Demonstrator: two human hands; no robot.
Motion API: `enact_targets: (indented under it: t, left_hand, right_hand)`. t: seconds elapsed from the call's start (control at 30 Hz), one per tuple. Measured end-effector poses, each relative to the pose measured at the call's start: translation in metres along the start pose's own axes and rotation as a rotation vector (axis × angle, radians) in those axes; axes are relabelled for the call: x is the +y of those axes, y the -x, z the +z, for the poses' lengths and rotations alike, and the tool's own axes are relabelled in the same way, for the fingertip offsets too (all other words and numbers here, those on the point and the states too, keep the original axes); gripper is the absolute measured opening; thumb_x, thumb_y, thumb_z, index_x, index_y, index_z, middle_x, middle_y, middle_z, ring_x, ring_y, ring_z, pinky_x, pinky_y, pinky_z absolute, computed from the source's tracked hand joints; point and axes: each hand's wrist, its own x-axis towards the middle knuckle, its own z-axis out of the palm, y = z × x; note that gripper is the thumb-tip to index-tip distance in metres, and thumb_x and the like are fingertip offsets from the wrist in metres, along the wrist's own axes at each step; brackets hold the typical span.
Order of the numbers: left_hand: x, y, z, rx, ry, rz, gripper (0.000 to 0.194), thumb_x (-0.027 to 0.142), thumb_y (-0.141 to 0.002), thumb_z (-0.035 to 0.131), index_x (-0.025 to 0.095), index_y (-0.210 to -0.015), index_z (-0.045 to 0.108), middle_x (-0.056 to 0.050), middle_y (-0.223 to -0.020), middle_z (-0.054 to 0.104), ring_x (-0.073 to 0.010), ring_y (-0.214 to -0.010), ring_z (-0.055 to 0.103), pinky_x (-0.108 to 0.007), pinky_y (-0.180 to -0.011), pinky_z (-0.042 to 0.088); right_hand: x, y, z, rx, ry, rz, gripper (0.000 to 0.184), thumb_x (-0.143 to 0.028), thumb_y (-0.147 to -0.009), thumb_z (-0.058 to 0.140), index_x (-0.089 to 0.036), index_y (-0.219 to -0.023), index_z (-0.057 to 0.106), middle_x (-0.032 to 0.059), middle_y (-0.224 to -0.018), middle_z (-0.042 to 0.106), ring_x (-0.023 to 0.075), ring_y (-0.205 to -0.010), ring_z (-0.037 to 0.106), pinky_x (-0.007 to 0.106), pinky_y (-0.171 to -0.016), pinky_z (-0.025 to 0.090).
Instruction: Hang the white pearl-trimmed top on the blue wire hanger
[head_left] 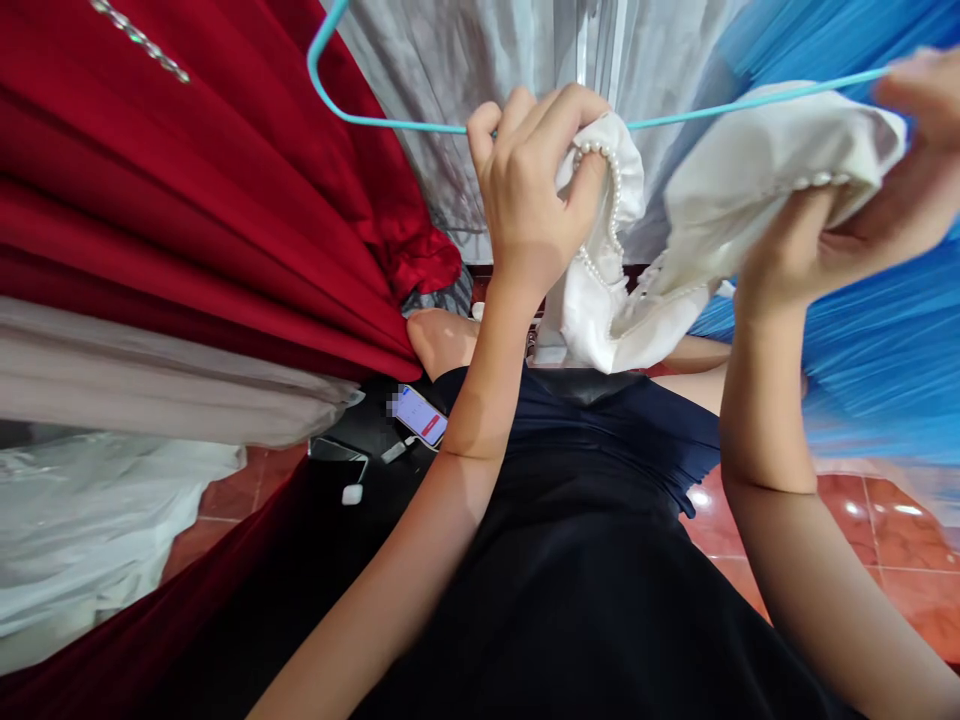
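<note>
A light-blue hanger (405,125) stretches across the top of the view. From its lower bar hangs a white cloth piece edged with pearl beads (600,320), its two ends raised and its middle sagging. My left hand (529,180) is closed around the bar and the cloth's left end, the thumb against the beaded edge. My right hand (862,200) grips the cloth's right end, thumb under the beads, and its fingers reach the bar near the right edge, slightly blurred. Where the cloth meets the bar is partly hidden by my fingers.
Red fabric (262,200) hangs at the left, with whitish cloth (112,520) below it. White curtain-like fabric (450,70) is behind the hanger, and blue tulle (885,350) fills the right. A lit phone (421,415) and a cable lie on the black seat beside me.
</note>
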Motion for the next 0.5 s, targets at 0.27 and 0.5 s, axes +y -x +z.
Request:
enact_targets:
  t: [0.27, 0.5]
  left_hand:
    - [0.003, 0.009, -0.003, -0.006, 0.022, 0.087, 0.024, 0.049, -0.100, 0.051, 0.037, -0.106, 0.071, -0.003, -0.114, 0.077, -0.0355, -0.131, 0.063, -0.054, -0.130, 0.029]
    - [-0.066, 0.044, 0.003, 0.409, 0.175, 0.027, 0.059, 0.075, -0.107, 0.033, 0.025, -0.134, 0.048, -0.010, -0.135, 0.060, -0.0274, -0.146, 0.050, -0.042, -0.119, 0.045]
  right_hand:
    - [-0.008, 0.010, 0.075, -0.269, 0.196, -0.020, 0.018, -0.017, -0.064, 0.059, -0.024, -0.074, 0.045, 0.0028, -0.070, 0.053, 0.0201, -0.078, 0.045, 0.046, -0.091, 0.040]
    - [-0.007, 0.005, 0.078, -0.284, 0.159, 0.047, 0.033, -0.023, -0.057, 0.059, -0.023, -0.072, 0.030, 0.0022, -0.072, 0.050, 0.0193, -0.078, 0.043, 0.045, -0.091, 0.040]
